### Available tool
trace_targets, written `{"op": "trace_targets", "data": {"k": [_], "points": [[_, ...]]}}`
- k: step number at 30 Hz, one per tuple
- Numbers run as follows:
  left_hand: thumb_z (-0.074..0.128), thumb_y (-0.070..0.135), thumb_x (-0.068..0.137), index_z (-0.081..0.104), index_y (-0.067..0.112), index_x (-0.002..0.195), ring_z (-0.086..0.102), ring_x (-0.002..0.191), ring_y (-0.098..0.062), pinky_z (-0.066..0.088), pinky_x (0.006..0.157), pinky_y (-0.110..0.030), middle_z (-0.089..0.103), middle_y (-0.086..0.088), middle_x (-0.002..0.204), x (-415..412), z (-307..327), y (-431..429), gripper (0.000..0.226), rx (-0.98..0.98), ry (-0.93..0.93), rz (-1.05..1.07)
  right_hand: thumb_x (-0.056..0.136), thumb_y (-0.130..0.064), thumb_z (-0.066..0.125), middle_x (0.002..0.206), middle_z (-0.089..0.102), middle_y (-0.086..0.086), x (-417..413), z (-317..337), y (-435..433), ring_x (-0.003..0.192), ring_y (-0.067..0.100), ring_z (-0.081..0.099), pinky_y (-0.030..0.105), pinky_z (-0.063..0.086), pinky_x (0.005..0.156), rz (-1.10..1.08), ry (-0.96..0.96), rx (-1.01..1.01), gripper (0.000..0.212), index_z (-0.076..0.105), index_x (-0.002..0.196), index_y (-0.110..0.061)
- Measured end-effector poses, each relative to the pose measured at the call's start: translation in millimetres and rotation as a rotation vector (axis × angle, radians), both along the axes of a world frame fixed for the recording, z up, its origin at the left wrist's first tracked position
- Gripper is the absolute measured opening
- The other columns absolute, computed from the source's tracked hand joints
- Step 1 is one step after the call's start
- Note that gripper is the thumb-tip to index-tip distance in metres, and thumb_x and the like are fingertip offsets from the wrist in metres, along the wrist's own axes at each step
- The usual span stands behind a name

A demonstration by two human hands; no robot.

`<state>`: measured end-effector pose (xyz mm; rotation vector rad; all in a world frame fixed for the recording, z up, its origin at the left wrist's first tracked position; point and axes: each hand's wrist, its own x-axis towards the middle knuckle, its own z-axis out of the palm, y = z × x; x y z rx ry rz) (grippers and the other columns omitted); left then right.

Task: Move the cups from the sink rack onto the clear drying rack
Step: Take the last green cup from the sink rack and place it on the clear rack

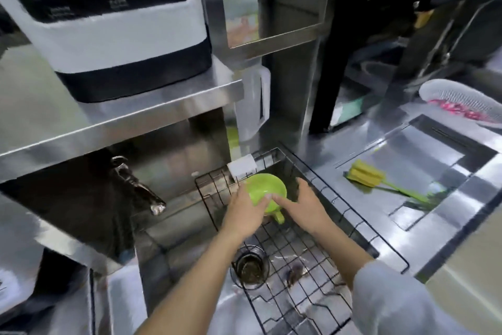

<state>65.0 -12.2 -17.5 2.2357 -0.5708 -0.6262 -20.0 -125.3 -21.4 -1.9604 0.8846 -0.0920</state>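
green cup [264, 193]: 1 | wire rack [298, 247]: 1 | green brush [365, 176]: 1 | faucet [138, 188]: 1 | jug [254, 106]: 1

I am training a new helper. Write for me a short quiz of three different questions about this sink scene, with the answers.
1. True or false: the green cup is over the black wire sink rack.
2. Which hand grips the cup at its rim: A) left hand, B) right hand, C) neither?
3. Fill in: the yellow-green brush lies on the steel counter to the ____ of the rack.

Key
1. True.
2. A. The left hand's fingers curl over the cup's rim; the right hand is open beside the cup, with a fingertip near it.
3. Right.
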Motion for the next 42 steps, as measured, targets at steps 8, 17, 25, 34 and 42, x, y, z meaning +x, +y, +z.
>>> {"op": "trace_targets", "data": {"k": [8,17,25,34,42], "points": [[0.055,0.041,0.087,0.022,0.012,0.137,0.042,0.124,-0.028,0.034,0.106,-0.041,0.04,-0.004,0.133,16.1,-18.6,-15.5,0.067,-0.204,0.475,0.397,0.086,-0.053,0.049,0.107,0.056,0.007,27.0,-25.4,-18.9,0.085,0.025,0.059,0.031,0.048,0.062,-0.042,0.065,0.321,0.065,0.034,0.135,-0.013],[0.051,0.074,0.068,0.049,0.027,0.121,0.063,0.085,-0.029,0.046,0.089,-0.054,0.062,-0.01,0.109,14.8,-19.0,-9.2,0.071,-0.355,0.866,0.501,0.086,-0.042,0.057,0.112,0.06,-0.003,30.7,-20.7,-4.5,0.094,0.012,0.059,0.024,0.045,0.068,0.01,-0.24,0.488,0.039,0.048,0.121,-0.029],[0.058,0.073,0.062,0.067,0.02,0.104,0.068,0.09,-0.028,0.053,0.078,-0.046,0.072,-0.01,0.099,16.3,17.4,10.7,0.068,-0.604,1.064,0.417,0.084,-0.032,0.061,0.121,0.052,-0.013,23.9,11.2,33.1,0.11,-0.013,0.046,0.005,0.037,0.091,0.198,-0.512,0.077,0.033,0.059,0.117,-0.036],[0.06,0.046,0.066,0.073,0.012,0.093,0.066,0.087,-0.034,0.05,0.076,-0.046,0.07,-0.016,0.096,-0.7,84.4,84.7,0.046,-1.025,1.02,0.247,0.046,-0.038,0.081,0.134,0.045,-0.006,13.0,79.5,94.5,0.116,0.013,0.052,0.034,0.051,0.087,0.191,-0.578,0.493,0.097,0.036,0.132,-0.04],[0.045,0.02,0.069,0.075,0.011,0.086,0.069,0.072,-0.029,0.056,0.071,-0.041,0.073,-0.015,0.083,-17.0,140.9,213.2,0.036,-1.364,0.896,0.166,0.031,-0.031,0.085,0.128,0.049,-0.009,7.4,134.2,200.1,0.107,0.0,0.056,0.02,0.051,0.084,0.522,-0.571,0.243,0.112,0.034,0.13,-0.041]]}}
